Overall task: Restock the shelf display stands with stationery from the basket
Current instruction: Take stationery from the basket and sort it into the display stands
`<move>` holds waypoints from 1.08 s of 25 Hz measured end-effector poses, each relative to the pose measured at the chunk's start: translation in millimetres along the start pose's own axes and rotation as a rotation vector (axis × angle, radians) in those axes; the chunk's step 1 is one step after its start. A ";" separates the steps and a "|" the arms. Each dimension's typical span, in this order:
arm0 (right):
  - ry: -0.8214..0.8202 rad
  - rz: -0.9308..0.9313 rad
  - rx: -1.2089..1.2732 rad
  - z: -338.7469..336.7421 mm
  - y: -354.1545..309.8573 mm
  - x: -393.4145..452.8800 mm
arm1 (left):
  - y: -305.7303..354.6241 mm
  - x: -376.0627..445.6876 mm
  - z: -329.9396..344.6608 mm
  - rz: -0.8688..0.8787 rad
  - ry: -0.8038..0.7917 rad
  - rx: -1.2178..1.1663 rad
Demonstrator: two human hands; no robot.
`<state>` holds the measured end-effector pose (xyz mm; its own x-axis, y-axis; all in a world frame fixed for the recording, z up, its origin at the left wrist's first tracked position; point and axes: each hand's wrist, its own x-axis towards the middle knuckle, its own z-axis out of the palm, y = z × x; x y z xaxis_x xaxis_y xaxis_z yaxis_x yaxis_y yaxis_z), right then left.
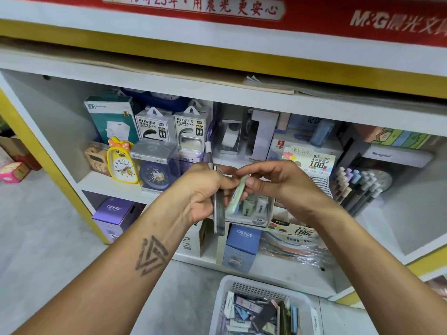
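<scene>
White shelf (pixel 154 189) crowded with boxes stands before me. Above the white basket (pixel 221 308) on the floor, my left hand (pixel 205 189) grips a slim metallic case (pixel 218 213), while my right hand (pixel 273 182) pinches a pale-green lead tube (pixel 237 194) just before the display stand (pixel 251 213).
</scene>
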<state>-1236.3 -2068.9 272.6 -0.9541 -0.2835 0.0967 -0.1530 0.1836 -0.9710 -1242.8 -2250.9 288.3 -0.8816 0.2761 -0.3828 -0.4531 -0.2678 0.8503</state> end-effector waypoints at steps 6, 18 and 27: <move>0.269 -0.033 -0.062 -19.7 -0.6 1.7 | -1.7 5.1 -1.1 -0.088 0.094 0.086; 0.323 -0.220 -0.955 -9.5 30.3 12.4 | 3.0 11.2 -12.7 -0.129 0.109 0.011; 0.143 -0.126 -1.099 0.6 47.6 19.8 | 1.1 6.4 -13.1 -0.066 0.044 -0.041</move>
<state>-1262.4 -2066.3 228.2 -0.9258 -0.2605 0.2740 -0.3277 0.9144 -0.2376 -1250.7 -2261.6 282.0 -0.8542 0.2540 -0.4537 -0.5146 -0.2878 0.8077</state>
